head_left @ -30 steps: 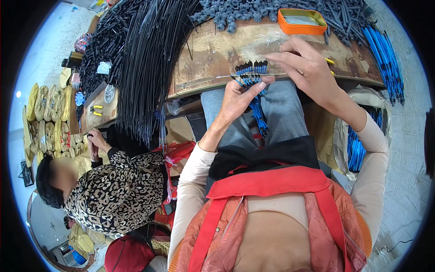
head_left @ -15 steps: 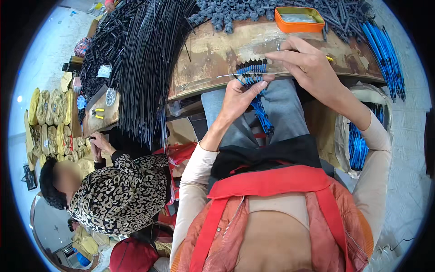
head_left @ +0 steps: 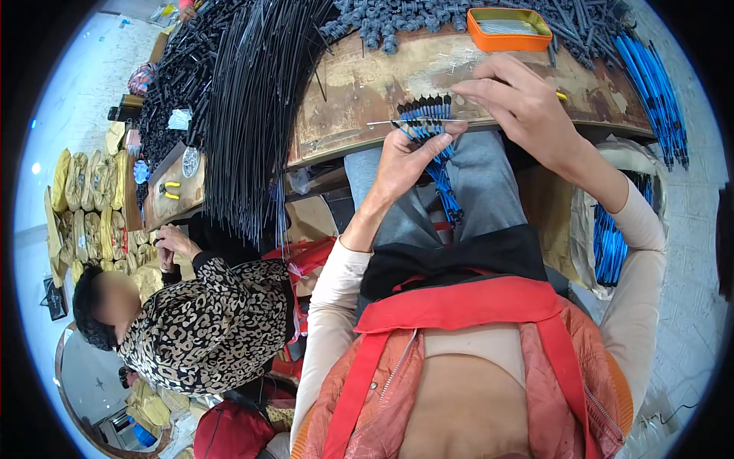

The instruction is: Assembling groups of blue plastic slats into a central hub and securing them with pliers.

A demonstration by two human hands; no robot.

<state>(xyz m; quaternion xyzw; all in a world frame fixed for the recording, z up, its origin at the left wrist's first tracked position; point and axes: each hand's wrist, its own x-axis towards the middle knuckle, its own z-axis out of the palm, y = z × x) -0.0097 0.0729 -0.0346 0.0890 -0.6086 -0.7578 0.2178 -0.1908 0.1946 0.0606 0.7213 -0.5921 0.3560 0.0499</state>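
Note:
Over my lap, at the near edge of the wooden table, my left hand (head_left: pixel 409 161) is closed around a bundle of thin blue tubes (head_left: pixel 445 187). Their black ends (head_left: pixel 424 105) fan out in a row above my fingers, and the tails hang down between my knees. A thin straight metal rod (head_left: pixel 382 122) lies across the row, by the left thumb and fingers. Just right of the black ends, my right hand (head_left: pixel 520 107) has its fingers bent and drawn together; anything between the fingertips is too small to make out.
An orange tin (head_left: pixel 508 44) holds fine pale pins. Grey fittings (head_left: pixel 397 19), long black rods (head_left: pixel 248 138) and black parts (head_left: pixel 172 99) cover the table's far and left sides. Blue tubes (head_left: pixel 650 99) lie at right, with more in a sack (head_left: pixel 609 252). A co-worker (head_left: pixel 222 321) sits at left.
My right hand has risen slightly and shifted right, its fingers still near the row's right end. The left hand keeps its hold on the tubes. The whole view has shifted a little.

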